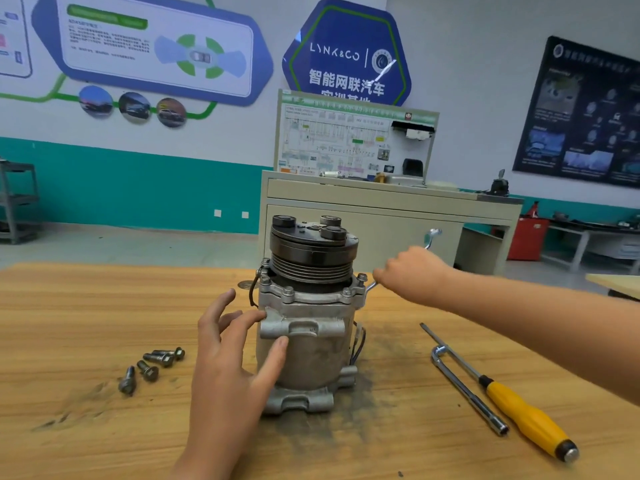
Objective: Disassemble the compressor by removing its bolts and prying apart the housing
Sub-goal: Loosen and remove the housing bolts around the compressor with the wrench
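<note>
- Wooden table (69,306) filled the foreground of a workshop; behind it stood a beige cabinet (398,220) carrying a wiring-diagram board (346,143), with posters on the wall.
- The compressor (308,341) stood upright near the middle of the table, with its black grooved pulley (313,251) on top and its mounting lugs resting on the wood.
- Several flange bolts (288,291) sat in the upper rim of the housing, just below the pulley.
- The left hand (228,362) lay against the near-left side of the housing. Its fingers were spread and straight, with the thumb and fingertips pressing on the metal and nothing gripped.
- The right hand (412,271) was at the upper right of the compressor, its fingers curled round a chrome wrench (433,233).
- The lower end of the wrench reached the flange rim beside a right-hand bolt. Whether it was seated on the bolt head cannot be told.
- Four loose bolts (162,358) lay together on the table to the left of the compressor, well apart from it.
- A yellow-handled screwdriver (519,410) and an L-shaped socket wrench (467,389) lay side by side on the table to the right, near each other at the handle ends.
- Dark grit (367,386) covered the wood around the base of the compressor.
</note>
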The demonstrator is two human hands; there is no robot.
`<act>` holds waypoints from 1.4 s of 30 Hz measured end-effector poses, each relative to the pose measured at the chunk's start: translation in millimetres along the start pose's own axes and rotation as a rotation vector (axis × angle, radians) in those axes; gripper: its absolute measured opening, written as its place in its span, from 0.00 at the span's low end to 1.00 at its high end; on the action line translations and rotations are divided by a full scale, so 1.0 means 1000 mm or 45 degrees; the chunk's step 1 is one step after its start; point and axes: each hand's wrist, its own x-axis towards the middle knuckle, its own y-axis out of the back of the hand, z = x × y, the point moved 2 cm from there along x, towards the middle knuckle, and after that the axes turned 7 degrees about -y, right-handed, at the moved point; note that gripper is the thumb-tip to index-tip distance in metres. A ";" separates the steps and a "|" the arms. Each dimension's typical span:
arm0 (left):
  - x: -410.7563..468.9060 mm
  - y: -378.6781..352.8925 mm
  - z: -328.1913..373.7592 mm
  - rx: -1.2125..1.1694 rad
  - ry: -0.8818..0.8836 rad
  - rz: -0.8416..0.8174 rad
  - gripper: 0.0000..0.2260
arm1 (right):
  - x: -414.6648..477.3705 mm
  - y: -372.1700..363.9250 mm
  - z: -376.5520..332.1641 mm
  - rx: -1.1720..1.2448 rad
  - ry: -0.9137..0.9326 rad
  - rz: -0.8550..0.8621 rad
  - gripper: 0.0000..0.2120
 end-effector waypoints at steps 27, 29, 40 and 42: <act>-0.005 -0.002 0.007 0.005 -0.048 -0.029 0.14 | -0.069 0.055 -0.006 0.204 -0.189 -0.040 0.05; -0.005 -0.003 0.007 -0.001 -0.046 -0.031 0.14 | -0.070 0.058 -0.004 0.190 -0.166 -0.029 0.03; -0.005 -0.003 0.004 -0.024 -0.030 -0.046 0.14 | -0.021 0.027 0.018 0.137 -0.029 0.083 0.10; -0.004 -0.003 0.003 -0.013 -0.032 -0.051 0.14 | -0.007 0.017 0.013 0.245 -0.097 0.165 0.12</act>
